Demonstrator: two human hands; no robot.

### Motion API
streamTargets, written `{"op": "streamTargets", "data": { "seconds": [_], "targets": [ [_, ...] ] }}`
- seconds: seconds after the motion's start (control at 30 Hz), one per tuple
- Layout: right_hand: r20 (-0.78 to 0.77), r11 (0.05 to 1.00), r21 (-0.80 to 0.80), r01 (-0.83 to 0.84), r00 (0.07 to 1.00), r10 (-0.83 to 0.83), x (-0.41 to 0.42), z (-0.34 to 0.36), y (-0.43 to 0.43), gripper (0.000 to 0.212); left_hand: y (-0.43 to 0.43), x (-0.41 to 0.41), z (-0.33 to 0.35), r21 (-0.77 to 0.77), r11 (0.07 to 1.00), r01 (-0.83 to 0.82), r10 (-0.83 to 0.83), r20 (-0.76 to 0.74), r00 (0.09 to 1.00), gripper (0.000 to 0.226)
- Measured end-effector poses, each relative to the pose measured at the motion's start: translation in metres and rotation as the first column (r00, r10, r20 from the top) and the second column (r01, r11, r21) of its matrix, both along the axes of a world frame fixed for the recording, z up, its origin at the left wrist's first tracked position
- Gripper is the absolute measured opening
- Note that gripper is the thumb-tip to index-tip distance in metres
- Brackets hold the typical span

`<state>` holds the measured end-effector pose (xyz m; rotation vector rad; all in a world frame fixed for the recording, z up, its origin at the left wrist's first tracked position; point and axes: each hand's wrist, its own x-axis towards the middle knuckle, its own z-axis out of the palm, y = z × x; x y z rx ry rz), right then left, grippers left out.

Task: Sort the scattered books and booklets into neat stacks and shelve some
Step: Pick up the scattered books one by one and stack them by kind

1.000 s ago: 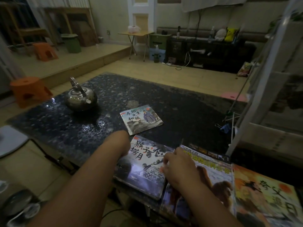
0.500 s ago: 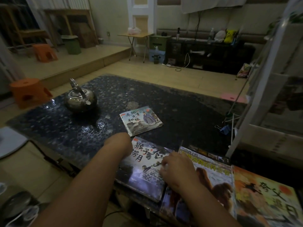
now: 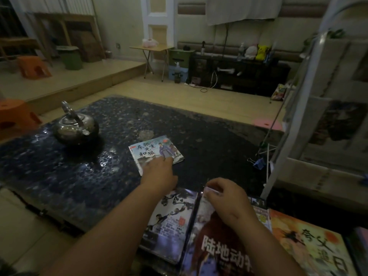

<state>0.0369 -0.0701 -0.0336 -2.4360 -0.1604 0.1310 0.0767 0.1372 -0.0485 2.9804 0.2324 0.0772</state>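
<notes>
Since a second ago the left hand [image 3: 159, 172] has left the far corner of the dark monkey book [image 3: 171, 222] and reached forward across the tabletop [image 3: 209, 132] to the small booklet [image 3: 157, 150]. Its fingertips now lie on that booklet's near edge. The back of the hand hides the thumb, so I cannot tell whether it grips the booklet or only touches it.

The right hand [image 3: 225, 198] has stayed at the far-left corner of the animal magazine [image 3: 219, 253]. Its fingers are curled and pinch that corner, which looks slightly lifted.

The small booklet lies flat and askew near the middle of the tabletop, well apart from the row at the near edge. In that row the monkey book lies under the left forearm and the magazine just to its right, their long edges touching or nearly so. An orange-covered book [image 3: 310, 242] lies just beyond the magazine's right side.

A metal kettle [image 3: 75, 126] stands on the far left of the tabletop, well clear of both hands. A white shelf rack [image 3: 294, 108] rises at the right, with a blue binder clip [image 3: 258, 163] near its foot.
</notes>
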Motion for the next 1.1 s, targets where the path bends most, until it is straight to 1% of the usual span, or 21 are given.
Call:
{"op": "streamTargets", "data": {
  "seconds": [0.1, 0.17, 0.33, 0.37, 0.43, 0.47, 0.5, 0.57, 0.63, 0.7, 0.8, 0.9, 0.97, 1.03, 1.1],
  "targets": [
    [0.001, 0.998, 0.046, 0.042, 0.999, -0.042, 0.005, 0.002, -0.011, 0.036, -0.002, 0.021, -0.011, -0.018, 1.000, -0.016, 0.016, -0.023, 1.000, 0.065],
    [0.012, 0.996, 0.062, 0.061, 0.998, -0.062, 0.008, 0.002, -0.016, 0.044, 0.000, 0.034, -0.017, -0.037, 0.999, -0.031, 0.030, -0.011, 0.999, 0.069],
    [-0.018, 0.985, 0.142, 0.097, 0.995, -0.096, 0.013, -0.001, -0.026, 0.050, 0.013, 0.066, -0.022, 0.007, 0.999, -0.040, 0.040, 0.003, 0.999, 0.079],
    [-0.024, 0.982, 0.159, 0.104, 0.995, -0.102, 0.014, -0.002, -0.027, 0.050, 0.017, 0.071, -0.022, -0.023, 0.998, -0.063, 0.063, -0.012, 0.998, 0.086],
    [-0.035, 0.976, 0.184, 0.115, 0.993, -0.110, 0.016, -0.004, -0.029, 0.050, 0.024, 0.075, -0.022, -0.128, 0.984, -0.121, 0.111, -0.087, 0.990, 0.097],
    [-0.040, 0.974, 0.194, 0.118, 0.993, -0.112, 0.017, -0.005, -0.030, 0.050, 0.025, 0.078, -0.023, -0.143, 0.982, -0.127, 0.108, -0.133, 0.985, 0.096],
    [-0.045, 0.972, 0.204, 0.120, 0.993, -0.113, 0.017, -0.006, -0.030, 0.050, 0.025, 0.077, -0.021, -0.108, 0.988, -0.112, 0.093, -0.170, 0.981, 0.089],
    [-0.049, 0.968, 0.220, 0.120, 0.992, -0.112, 0.018, -0.006, -0.028, 0.050, 0.020, 0.076, -0.017, 0.023, 0.999, -0.047, 0.050, -0.203, 0.978, 0.065],
    [-0.048, 0.967, 0.226, 0.121, 0.992, -0.114, 0.017, -0.005, -0.025, 0.049, 0.010, 0.075, -0.011, 0.067, 0.998, -0.021, 0.036, -0.234, 0.972, 0.047],
    [-0.050, 0.964, 0.237, 0.118, 0.993, -0.110, 0.016, -0.005, -0.022, 0.048, 0.001, 0.073, -0.007, 0.104, 0.994, -0.032, 0.056, -0.244, 0.968, 0.043],
    [-0.051, 0.964, 0.239, 0.115, 0.993, -0.106, 0.013, -0.004, -0.020, 0.048, -0.003, 0.068, -0.002, 0.101, 0.994, -0.031, 0.050, -0.185, 0.981, 0.037],
    [-0.053, 0.960, 0.254, 0.119, 0.993, -0.109, 0.011, 0.000, -0.021, 0.048, -0.005, 0.057, 0.004, 0.054, 0.998, -0.025, 0.029, -0.064, 0.998, 0.034],
    [-0.059, 0.952, 0.277, 0.128, 0.992, -0.116, 0.011, 0.003, -0.022, 0.046, -0.009, 0.044, 0.010, 0.009, 1.000, -0.029, 0.028, 0.022, 0.999, 0.043],
    [-0.066, 0.940, 0.310, 0.144, 0.989, -0.130, 0.011, 0.008, -0.022, 0.043, -0.016, 0.028, 0.016, -0.056, 0.998, -0.025, 0.029, 0.075, 0.997, 0.057],
    [-0.087, 0.924, 0.349, 0.159, 0.987, -0.137, 0.011, 0.012, -0.022, 0.042, -0.025, 0.010, 0.024, -0.107, 0.994, 0.023, -0.008, 0.134, 0.991, 0.062]
  ]
}}
